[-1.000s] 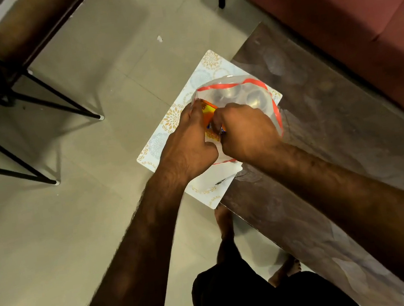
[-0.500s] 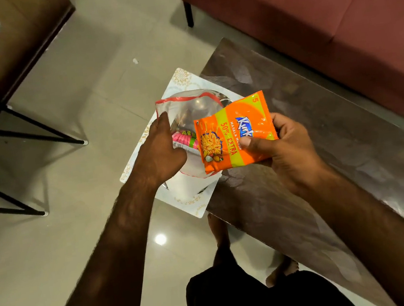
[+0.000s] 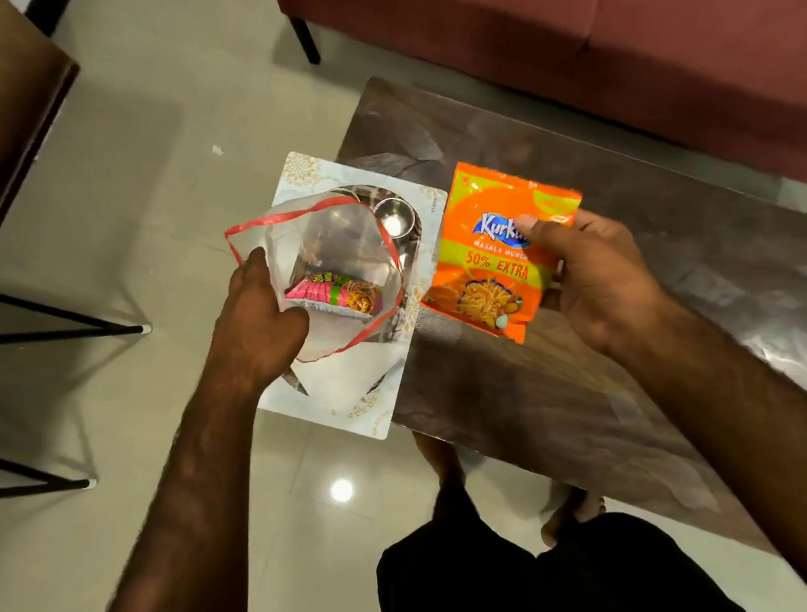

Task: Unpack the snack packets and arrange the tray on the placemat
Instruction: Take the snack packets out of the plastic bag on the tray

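While the right hand (image 3: 600, 278) pinches an orange snack packet (image 3: 499, 248) between thumb and fingers above the dark table (image 3: 660, 373), the left hand (image 3: 258, 321) grips the near rim of a clear plastic bag (image 3: 325, 244) with a red-edged mouth, holding it open. A pink packet (image 3: 335, 294) lies inside the bag, just right of the left thumb. Under the bag sit a steel tray (image 3: 407, 253) with a small bowl (image 3: 394, 216) and a patterned placemat (image 3: 351, 391), which overhangs the table's left edge.

View: single head-worn camera, wide-angle
Facing: steeply downward and forward
Nearness: close over the counter (image 3: 583, 384) edge
In frame: floor (image 3: 107, 503), own forearms
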The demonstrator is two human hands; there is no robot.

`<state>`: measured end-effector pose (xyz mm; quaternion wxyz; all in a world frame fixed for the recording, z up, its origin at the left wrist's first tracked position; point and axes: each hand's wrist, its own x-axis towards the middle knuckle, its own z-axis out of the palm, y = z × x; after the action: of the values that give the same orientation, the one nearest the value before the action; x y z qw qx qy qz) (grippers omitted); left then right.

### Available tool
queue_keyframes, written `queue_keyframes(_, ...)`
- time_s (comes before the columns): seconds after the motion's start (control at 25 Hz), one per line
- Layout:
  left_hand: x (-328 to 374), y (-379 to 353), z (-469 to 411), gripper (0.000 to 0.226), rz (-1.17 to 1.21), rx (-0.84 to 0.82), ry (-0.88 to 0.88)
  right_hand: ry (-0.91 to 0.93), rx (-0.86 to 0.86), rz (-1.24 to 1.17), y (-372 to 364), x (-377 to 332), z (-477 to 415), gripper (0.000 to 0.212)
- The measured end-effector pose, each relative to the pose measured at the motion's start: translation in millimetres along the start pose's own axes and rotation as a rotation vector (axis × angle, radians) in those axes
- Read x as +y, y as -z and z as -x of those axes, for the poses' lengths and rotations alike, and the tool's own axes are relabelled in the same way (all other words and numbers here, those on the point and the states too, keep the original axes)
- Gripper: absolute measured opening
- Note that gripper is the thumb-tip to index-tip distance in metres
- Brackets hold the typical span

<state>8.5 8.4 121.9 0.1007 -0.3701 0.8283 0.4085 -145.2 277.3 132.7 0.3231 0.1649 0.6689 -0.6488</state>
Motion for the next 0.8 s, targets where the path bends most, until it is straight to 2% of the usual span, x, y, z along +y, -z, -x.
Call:
queue_keyframes(0.16, 3, -5, 4, 0.075, -0.021, 0.085, -0.001, -0.179, 0.094, 0.021, 2, 39, -30, 0.006)
queue_keyframes(0.28, -1, -2, 7, 0.082, -0.041, 0.138, 0.004, -0.185, 0.143, 0.096, -3, 67, -60, 0.010)
queue_keyframes(0.48, -23, -4, 7, 0.079, -0.117, 0.159, 0.034, -0.246, 0.197, 0.099, -21, 108, -118, 0.037)
queue_keyframes(0.8, -28, -6, 4, 0.075, -0.118, 0.191, -0.016, -0.258, 0.208, 0.198, -31, 142, -198, 0.030)
